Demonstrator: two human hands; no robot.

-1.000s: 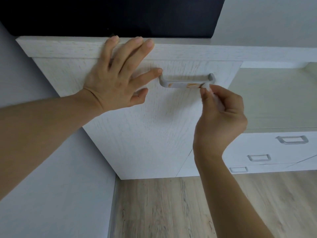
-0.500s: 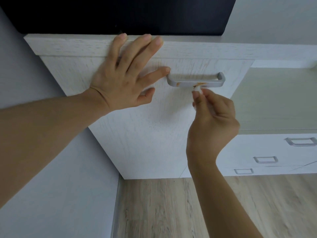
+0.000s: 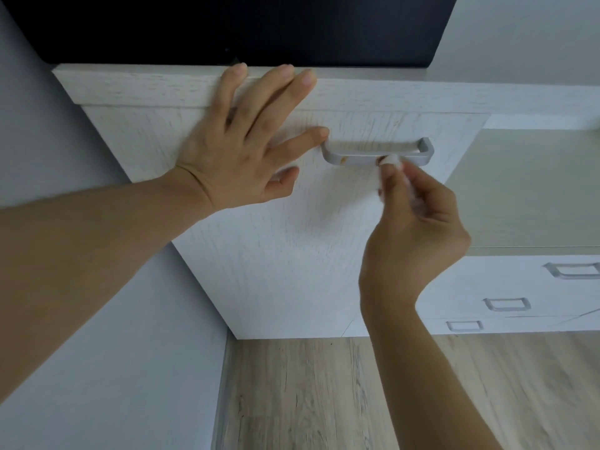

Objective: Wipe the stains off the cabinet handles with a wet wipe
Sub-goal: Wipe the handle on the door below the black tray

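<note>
Against a pale grey wall (image 3: pixel 107 368), a white wood-grain cabinet (image 3: pixel 292 254) stands on a light plank floor (image 3: pixel 308 394), with a dark panel (image 3: pixel 243 24) above its top edge. Right of it the unit steps back into a pale recess (image 3: pixel 532 190) over a run of drawers (image 3: pixel 487 287).

Two hands work at the cabinet front. The left hand (image 3: pixel 237 151) lies flat and spread, fingers straight, three fingertips over the top edge and the index finger touching the left end of the grey metal handle (image 3: pixel 376 154). The right hand (image 3: pixel 412 216) pinches a small white wet wipe (image 3: pixel 391 161) between thumb and curled fingers and presses it against the lower front of the handle, a little right of its middle. A brownish stain (image 3: pixel 343 161) shows on the bar left of the wipe; another smudge sits right at the wipe's edge.

Most of the wipe is hidden inside the fingers, and the moving hand is blurred, so its folds cannot be made out. Four handles are counted: the one being wiped and three smaller drawer handles (image 3: pixel 506 304), the topmost cut off by the frame's right edge. Whether those carry stains cannot be told.
</note>
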